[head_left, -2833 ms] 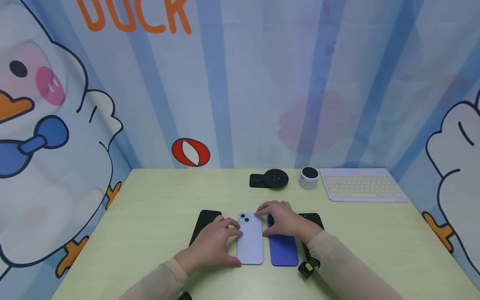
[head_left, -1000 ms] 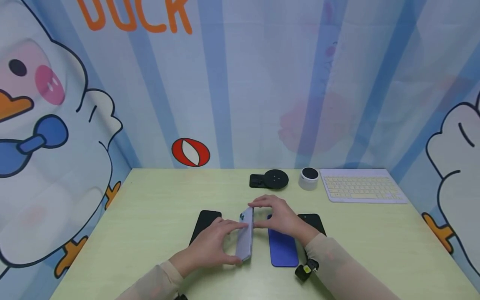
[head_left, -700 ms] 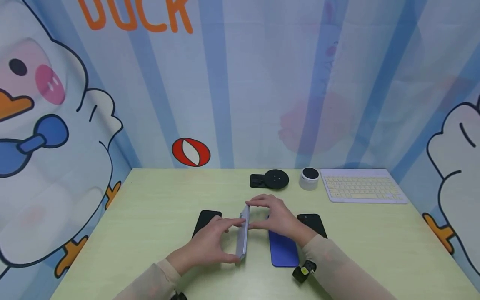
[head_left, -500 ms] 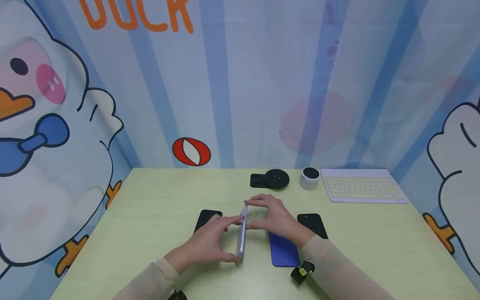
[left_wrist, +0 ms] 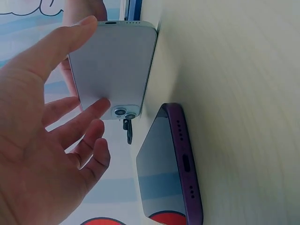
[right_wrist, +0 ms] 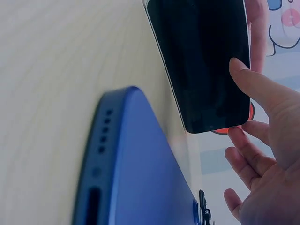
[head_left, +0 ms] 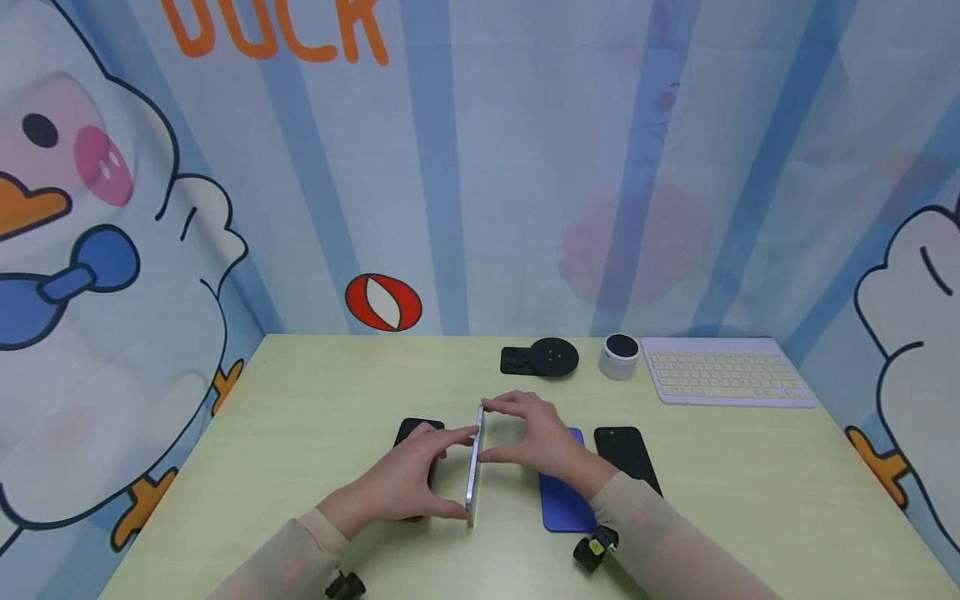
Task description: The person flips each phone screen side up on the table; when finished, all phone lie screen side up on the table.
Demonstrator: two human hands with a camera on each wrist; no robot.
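A pale lilac smartphone (head_left: 474, 471) stands on its long edge between my hands, with its lower edge at the tabletop. My left hand (head_left: 401, 477) spans its back (left_wrist: 112, 65), thumb on the near short end and fingertip beside the two camera lenses. From the other side my right hand (head_left: 542, 437) holds it, thumb pressed on the dark screen (right_wrist: 201, 65) and fingertips at the far end. A purple-edged phone (left_wrist: 185, 164) lies screen up under my left hand. Below my right hand lies a blue phone (right_wrist: 145, 173), back up.
Right of the blue phone lies a black phone (head_left: 622, 448), partly behind my right forearm. At the back stand a folded black stand with a round pad (head_left: 553, 357), a small white cylinder (head_left: 618, 364) with a dark top, and a lilac keyboard (head_left: 723, 371).
The lilac phone, flat with its back up at first, has been tilted up onto its long edge and shifted slightly left. Both hands moved left with it; the right thumb now presses its screen.
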